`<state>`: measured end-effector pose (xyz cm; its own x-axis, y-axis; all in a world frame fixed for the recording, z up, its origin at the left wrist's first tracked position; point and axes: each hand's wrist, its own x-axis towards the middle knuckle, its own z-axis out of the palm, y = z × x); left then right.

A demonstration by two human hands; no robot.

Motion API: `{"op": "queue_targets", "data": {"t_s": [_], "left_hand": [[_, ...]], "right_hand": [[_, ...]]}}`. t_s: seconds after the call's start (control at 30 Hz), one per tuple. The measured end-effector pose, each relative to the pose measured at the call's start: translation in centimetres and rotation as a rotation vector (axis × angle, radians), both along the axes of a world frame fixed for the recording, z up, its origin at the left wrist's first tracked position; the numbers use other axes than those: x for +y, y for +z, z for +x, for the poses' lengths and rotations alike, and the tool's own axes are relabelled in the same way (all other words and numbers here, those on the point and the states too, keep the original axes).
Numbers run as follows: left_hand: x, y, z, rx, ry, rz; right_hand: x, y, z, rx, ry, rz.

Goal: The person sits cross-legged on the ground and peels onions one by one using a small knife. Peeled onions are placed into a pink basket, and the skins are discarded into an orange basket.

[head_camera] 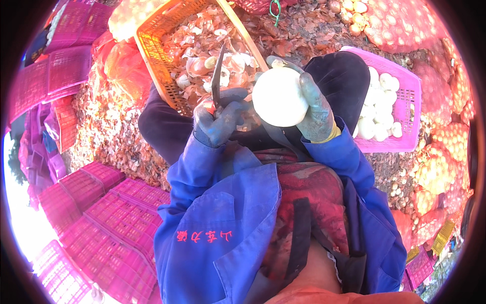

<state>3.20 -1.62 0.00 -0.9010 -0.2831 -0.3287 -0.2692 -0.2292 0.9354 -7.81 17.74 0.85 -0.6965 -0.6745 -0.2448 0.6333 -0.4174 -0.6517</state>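
My left hand (220, 119), in a soiled work glove, grips a knife by its red handle. The dark, curved knife blade (218, 76) points up and away from me. In my gloved right hand (317, 106) is a large peeled white onion (280, 97), held just to the right of the knife and apart from the blade. Beyond my hands, an orange plastic crate (150, 57) tilts between my legs, holding papery onion skins (197, 64) and trimmed pieces. Beside my right knee, a pink plastic crate (410, 114) holds several peeled white onions (379, 102).
Stacked magenta crates (114, 224) stand at my left, with more crates (70, 70) farther off. Red mesh sacks of onions (402, 24) line the right side. An orange mesh sack (125, 68) lies left of the orange crate. Onion skins (114, 140) litter the ground.
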Motion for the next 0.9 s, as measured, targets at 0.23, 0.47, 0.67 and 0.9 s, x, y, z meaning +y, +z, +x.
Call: {"op": "queue_targets", "data": {"t_s": [0.23,0.47,0.67,0.9], "left_hand": [[-1.2,-0.6,0.8,-0.059,-0.051,-0.054],[0.3,0.9,1.2,-0.036,-0.018,-0.396],[1.9,3.9,0.2,0.127,-0.329,-1.041],[0.5,1.3,0.1,0.046,-0.308,-1.267]], "right_hand": [[0.3,0.3,-1.8,-0.302,0.088,-0.271],[0.7,-1.3,-1.0,-0.600,0.027,-0.286],[0.4,-1.5,0.4,-0.206,-0.002,-0.143],[0.8,-2.0,0.7,-0.201,0.043,-0.247]]}}
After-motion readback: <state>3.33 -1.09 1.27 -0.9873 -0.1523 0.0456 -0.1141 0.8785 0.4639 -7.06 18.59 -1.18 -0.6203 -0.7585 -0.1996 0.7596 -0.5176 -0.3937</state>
